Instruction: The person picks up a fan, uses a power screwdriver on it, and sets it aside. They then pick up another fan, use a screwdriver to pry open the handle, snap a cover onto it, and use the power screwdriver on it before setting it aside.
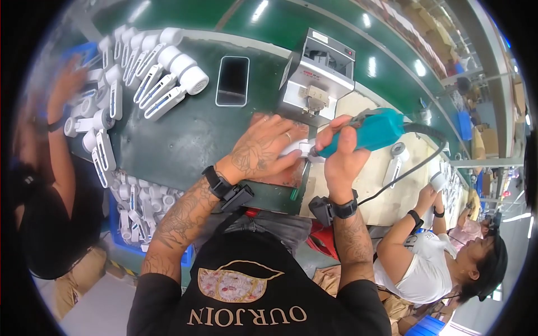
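Observation:
In my right hand [343,154] is a teal electric screwdriver [376,131], gripped with the fingers wrapped round its front end. Its tip points left and meets the end of a white plastic piece [302,148]. My left hand [266,148] lies over that piece, fingers closed on it, and holds it down on a reddish-brown mat [280,178]. Most of the piece is hidden under the palm and fingers. A black cable [428,159] runs from the screwdriver's rear and loops down to the right.
White round-headed devices with slotted handles [162,84] stand in rows at the far left; more fill a blue bin [120,229]. A phone [233,81] and a grey metal machine [319,75] sit beyond my hands. Co-workers sit at both sides, one reaching in with a blurred hand [70,78].

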The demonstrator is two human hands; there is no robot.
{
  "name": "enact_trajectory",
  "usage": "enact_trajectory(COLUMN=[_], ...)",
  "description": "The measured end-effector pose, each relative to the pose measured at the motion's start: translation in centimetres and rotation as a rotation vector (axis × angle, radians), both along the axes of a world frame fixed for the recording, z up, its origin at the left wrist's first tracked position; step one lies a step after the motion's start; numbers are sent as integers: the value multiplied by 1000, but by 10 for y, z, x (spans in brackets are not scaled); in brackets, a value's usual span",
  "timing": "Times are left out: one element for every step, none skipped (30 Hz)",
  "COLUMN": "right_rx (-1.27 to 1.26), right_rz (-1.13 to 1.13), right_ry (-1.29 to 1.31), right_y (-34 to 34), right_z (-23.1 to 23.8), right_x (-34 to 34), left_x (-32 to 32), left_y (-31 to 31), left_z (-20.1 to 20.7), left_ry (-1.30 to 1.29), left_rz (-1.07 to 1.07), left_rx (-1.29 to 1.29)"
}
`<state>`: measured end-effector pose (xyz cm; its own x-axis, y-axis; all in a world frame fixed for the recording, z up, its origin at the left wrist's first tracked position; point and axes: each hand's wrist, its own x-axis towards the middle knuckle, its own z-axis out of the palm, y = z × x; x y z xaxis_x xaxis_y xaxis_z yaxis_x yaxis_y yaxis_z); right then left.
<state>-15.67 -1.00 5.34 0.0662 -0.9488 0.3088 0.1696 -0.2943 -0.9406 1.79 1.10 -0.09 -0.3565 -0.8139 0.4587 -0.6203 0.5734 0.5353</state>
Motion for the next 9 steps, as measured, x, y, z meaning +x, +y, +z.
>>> enact_trajectory(right_rx=[-3,-6,6,9,12,8,25,44,18], right_rz=[22,30,20,26,43,64,110,159,192], right_ry=[-21,-34,-50,-84,-131,-177,-180,-182,-212], right_y=[-1,-1,3,5,6,4,1,1,-11], right_z=[-5,-6,-6,-9,-20,-32,-37,-40,-38], right_x=[2,3,1,5,5,-3,-11,-22,-8], left_x=[3,4,3,8,11,8,7,8,6], left_y=[1,1,1,1,3,3,0,1,3], left_z=[2,4,6,7,2,-3,-2,2,11], left_ry=[-21,-33,0,15,45,73,18,-37,-65], left_rz=[9,17,3,2,13,23,-2,-21,-51], left_rx=[5,1,-22,-56,-77,-108,-82,-49,6])
